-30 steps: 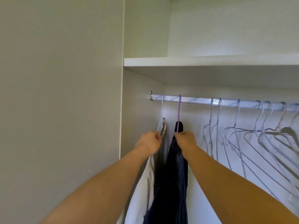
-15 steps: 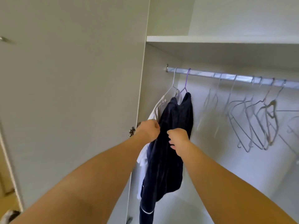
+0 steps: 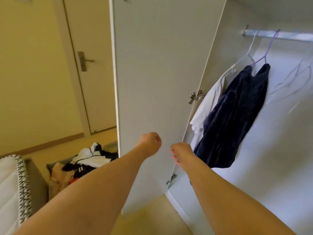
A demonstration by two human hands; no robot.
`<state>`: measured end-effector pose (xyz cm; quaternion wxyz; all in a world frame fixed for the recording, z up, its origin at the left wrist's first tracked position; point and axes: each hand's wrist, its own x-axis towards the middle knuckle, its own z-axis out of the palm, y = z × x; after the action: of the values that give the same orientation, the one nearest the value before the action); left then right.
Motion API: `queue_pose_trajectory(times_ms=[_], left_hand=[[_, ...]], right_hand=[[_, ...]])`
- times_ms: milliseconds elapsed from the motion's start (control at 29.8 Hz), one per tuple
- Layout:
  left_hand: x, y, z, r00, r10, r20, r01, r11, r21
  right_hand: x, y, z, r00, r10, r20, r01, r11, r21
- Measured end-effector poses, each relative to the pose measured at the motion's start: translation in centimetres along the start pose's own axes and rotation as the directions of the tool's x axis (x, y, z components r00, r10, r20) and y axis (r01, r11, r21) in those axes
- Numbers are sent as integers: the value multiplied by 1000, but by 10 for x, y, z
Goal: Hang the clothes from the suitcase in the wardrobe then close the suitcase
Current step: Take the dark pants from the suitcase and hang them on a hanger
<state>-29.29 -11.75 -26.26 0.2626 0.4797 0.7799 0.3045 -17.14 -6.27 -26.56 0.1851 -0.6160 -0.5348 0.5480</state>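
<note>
Two empty hands: left hand [image 3: 150,143] fisted, right hand [image 3: 182,152] fingers loosely curled, near the hanging navy garment [image 3: 237,116]

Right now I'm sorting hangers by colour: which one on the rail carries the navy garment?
The purple hanger carries the navy garment; the white hanger to its left holds a white shirt.

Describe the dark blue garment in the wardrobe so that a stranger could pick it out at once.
Look inside the open white wardrobe, at the metal rail near its top. Two garments hang at the rail's left end. Yours is the dark blue garment on the right, on a purple hanger; its neighbour is a white shirt on a white hanger.
</note>
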Motion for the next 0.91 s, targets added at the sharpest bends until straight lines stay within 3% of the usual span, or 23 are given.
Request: queue_pose_trajectory(times_ms=[168, 302, 403, 638, 907], left_hand=[[-26, -79, -22, 986, -169, -13, 167, 983, -75], [-46, -144, -39, 941, -333, -58, 319, 931, -178], [-54, -178, -52, 917, -390, -78, 373, 912, -171], [-21, -275, -96, 844, -529, -94, 492, 831, -260], [71, -362, -163, 835, -549, -36, 524, 813, -254]], right_hand=[[-13, 17, 84, 980, 73, 187, -46, 988, -145], [-31, 28, 152, 880, 215, 423, -127, 966, -226], [-28, 39, 196, 882, 222, 416, -155, 970, -188], [8, 23, 301, 871, 288, 398, -183, 942, -282], [92, -17, 409, 873, 361, 328, -255, 912, -322]])
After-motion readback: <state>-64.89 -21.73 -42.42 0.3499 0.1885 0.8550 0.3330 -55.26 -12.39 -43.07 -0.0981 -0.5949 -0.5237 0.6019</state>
